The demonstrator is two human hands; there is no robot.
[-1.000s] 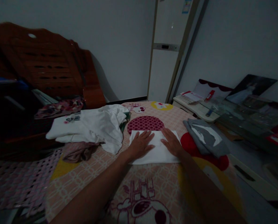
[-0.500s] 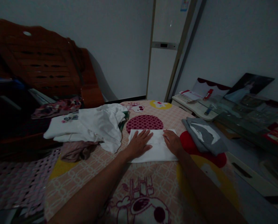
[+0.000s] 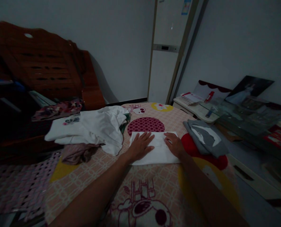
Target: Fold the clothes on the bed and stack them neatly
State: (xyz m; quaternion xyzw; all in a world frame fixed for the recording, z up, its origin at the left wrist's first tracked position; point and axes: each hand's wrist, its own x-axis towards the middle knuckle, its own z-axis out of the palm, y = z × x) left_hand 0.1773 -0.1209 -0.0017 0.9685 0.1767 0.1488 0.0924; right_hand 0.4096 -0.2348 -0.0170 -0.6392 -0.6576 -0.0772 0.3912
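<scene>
A folded white garment [image 3: 154, 156] lies as a flat rectangle on the patterned tablecloth [image 3: 152, 173] in front of me. Resting flat on its left part is my left hand [image 3: 140, 146], fingers stretched out and a little apart. My right hand [image 3: 174, 144] lies on the right part, fingers extended with a slight bend, pressing on the cloth. To the left is a loose heap of white clothes [image 3: 100, 126], one piece with a dark and pink print. On the right sits a folded grey garment [image 3: 208, 138] with a white print.
A brownish piece of cloth [image 3: 77, 154] is under the white heap at the table's left edge. Beyond it stand a carved wooden chair [image 3: 46, 69] and a woven seat [image 3: 20, 186]. A glass-topped cabinet [image 3: 249, 116] with papers stands right; a tall white appliance [image 3: 164, 69] is behind.
The right hand has shifted very slightly on the white garment. The left hand and the clothes look the same; the camera view has tilted a little.
</scene>
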